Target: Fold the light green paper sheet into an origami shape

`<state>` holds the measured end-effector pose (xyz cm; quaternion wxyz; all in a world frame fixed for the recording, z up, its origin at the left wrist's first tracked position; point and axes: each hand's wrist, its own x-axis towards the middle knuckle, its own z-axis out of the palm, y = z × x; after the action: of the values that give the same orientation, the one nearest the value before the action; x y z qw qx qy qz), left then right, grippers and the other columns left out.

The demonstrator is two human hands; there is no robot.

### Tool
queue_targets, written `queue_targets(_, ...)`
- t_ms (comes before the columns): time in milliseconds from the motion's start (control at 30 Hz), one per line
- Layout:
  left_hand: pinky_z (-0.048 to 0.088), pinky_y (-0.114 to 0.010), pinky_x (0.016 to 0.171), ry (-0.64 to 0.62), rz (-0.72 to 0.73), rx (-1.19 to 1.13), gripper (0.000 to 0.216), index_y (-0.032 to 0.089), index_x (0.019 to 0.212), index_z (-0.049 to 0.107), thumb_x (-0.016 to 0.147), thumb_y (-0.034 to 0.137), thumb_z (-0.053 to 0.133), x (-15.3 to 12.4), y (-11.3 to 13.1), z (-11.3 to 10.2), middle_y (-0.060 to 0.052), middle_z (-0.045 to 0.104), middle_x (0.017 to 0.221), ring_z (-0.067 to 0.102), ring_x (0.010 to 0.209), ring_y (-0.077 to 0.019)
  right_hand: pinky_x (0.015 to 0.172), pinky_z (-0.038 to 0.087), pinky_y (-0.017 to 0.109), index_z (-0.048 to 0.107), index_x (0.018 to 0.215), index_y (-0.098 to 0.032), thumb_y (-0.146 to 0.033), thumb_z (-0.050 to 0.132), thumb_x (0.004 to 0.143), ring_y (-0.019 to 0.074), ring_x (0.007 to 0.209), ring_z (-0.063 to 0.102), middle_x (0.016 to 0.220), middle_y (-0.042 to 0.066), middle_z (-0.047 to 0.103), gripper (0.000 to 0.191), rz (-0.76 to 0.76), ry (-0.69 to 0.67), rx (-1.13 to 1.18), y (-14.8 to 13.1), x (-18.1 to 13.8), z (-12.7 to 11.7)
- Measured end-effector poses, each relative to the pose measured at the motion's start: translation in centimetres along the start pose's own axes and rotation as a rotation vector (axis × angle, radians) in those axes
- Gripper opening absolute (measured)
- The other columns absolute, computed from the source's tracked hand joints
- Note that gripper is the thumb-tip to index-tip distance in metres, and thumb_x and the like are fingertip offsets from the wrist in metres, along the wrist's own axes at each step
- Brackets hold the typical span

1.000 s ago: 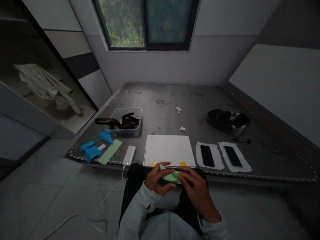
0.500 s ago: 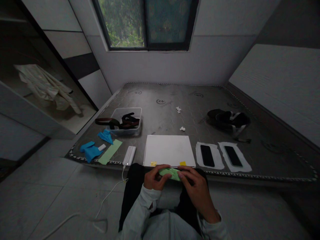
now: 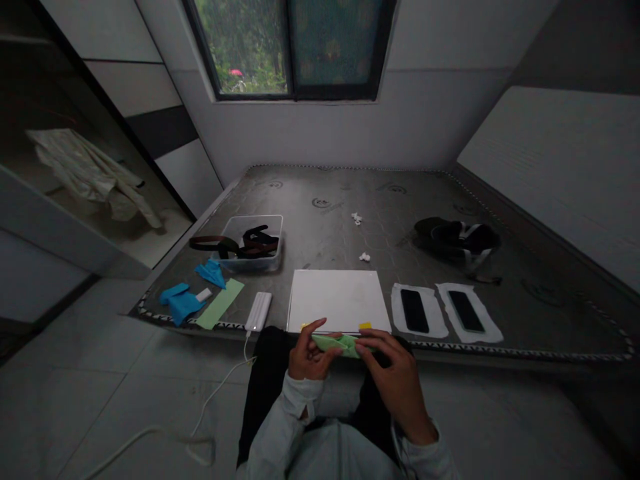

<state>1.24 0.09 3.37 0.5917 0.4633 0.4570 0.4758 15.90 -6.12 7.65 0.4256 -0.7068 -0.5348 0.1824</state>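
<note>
I see the grey mattress (image 3: 450,220) filling the room, a white board (image 3: 337,300) at its near edge. Below it, my left hand (image 3: 310,357) and right hand (image 3: 395,380) both pinch the folded green paper (image 3: 337,344), fingers closed on its ends.

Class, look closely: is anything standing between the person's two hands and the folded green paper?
Nothing visible does. The left hand and the right hand both grip the folded green paper directly, one at each end, just in front of the white board on the mattress.
</note>
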Motion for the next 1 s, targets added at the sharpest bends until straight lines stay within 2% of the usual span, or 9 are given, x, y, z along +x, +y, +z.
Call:
queue_targets(233, 0.057, -0.016, 0.055, 0.073, -0.032, -0.075, 0.065, 0.017, 0.113, 0.056, 0.057, 0.037, 0.081, -0.5, -0.3, 0.6, -0.009, 0.079, 0.083, 0.075, 0.07, -0.0175, 0.09, 0.056, 0.037, 0.073, 0.092, -0.026, -0.031, 0.059, 0.085, 0.0207, 0.097, 0.067, 0.104, 0.006, 0.072, 0.016, -0.087, 0.05, -0.072, -0.5, -0.6, 0.8)
queue_targets(400, 0.06, -0.02, 0.062, 0.078, -0.085, -0.146, 0.066, 0.018, 0.111, 0.057, 0.053, 0.033, 0.084, -0.7, 0.3, 0.8, -0.01, 0.079, 0.085, 0.075, 0.074, -0.0194, 0.093, 0.055, 0.038, 0.072, 0.101, -0.028, -0.028, 0.056, 0.087, 0.0206, 0.102, 0.066, 0.107, 0.005, 0.07, 0.021, -0.129, -0.004, -0.097, -0.5, -0.5, 0.6)
queue_targets(533, 0.061, -0.024, 0.068, 0.082, -0.105, -0.192, 0.072, 0.017, 0.112, 0.056, 0.05, 0.035, 0.085, -0.7, 0.8, 0.9, -0.012, 0.079, 0.087, 0.075, 0.077, -0.0218, 0.092, 0.056, 0.039, 0.071, 0.103, -0.03, -0.028, 0.057, 0.086, 0.0212, 0.1, 0.066, 0.106, 0.005, 0.071, 0.022, -0.15, -0.015, -0.078, -0.7, -0.3, 0.4)
queue_targets(700, 0.06, -0.024, 0.067, 0.06, -0.151, -0.199, 0.077, 0.014, 0.115, 0.056, 0.048, 0.037, 0.086, -0.6, 1.0, 1.0, -0.009, 0.079, 0.075, 0.075, 0.071, -0.02, 0.091, 0.056, 0.037, 0.073, 0.095, -0.028, -0.029, 0.058, 0.086, 0.0206, 0.098, 0.067, 0.103, 0.005, 0.072, 0.018, -0.103, -0.019, -0.031, -1.1, -0.2, 0.3)
queue_targets(800, 0.059, -0.021, 0.064, 0.036, -0.14, -0.19, 0.068, 0.014, 0.107, 0.06, 0.049, 0.038, 0.086, -0.5, 0.9, 0.8, -0.007, 0.079, 0.072, 0.074, 0.067, -0.0178, 0.092, 0.055, 0.038, 0.074, 0.089, -0.027, -0.031, 0.06, 0.084, 0.021, 0.098, 0.067, 0.101, 0.005, 0.072, 0.015, -0.057, -0.033, 0.034, -1.0, -0.3, 0.3)
queue_targets(867, 0.059, -0.021, 0.062, 0.035, -0.142, -0.176, 0.062, 0.013, 0.101, 0.062, 0.05, 0.04, 0.085, -0.3, 0.7, 0.6, -0.008, 0.079, 0.072, 0.074, 0.065, -0.0175, 0.092, 0.055, 0.039, 0.071, 0.093, -0.026, -0.033, 0.064, 0.081, 0.0218, 0.099, 0.067, 0.103, 0.006, 0.072, 0.015, 0.008, -0.037, 0.125, -0.7, -0.4, 0.4)
queue_targets(1000, 0.058, -0.021, 0.058, 0.056, -0.206, -0.186, 0.063, 0.012, 0.095, 0.064, 0.046, 0.045, 0.085, -0.1, 0.3, 0.5, -0.008, 0.078, 0.069, 0.073, 0.06, -0.0171, 0.083, 0.059, 0.035, 0.055, 0.122, -0.026, -0.034, 0.076, 0.07, 0.0211, 0.094, 0.07, 0.105, 0.005, 0.074, 0.057, 0.23, -0.108, 0.432, -0.1, -0.4, 1.0)
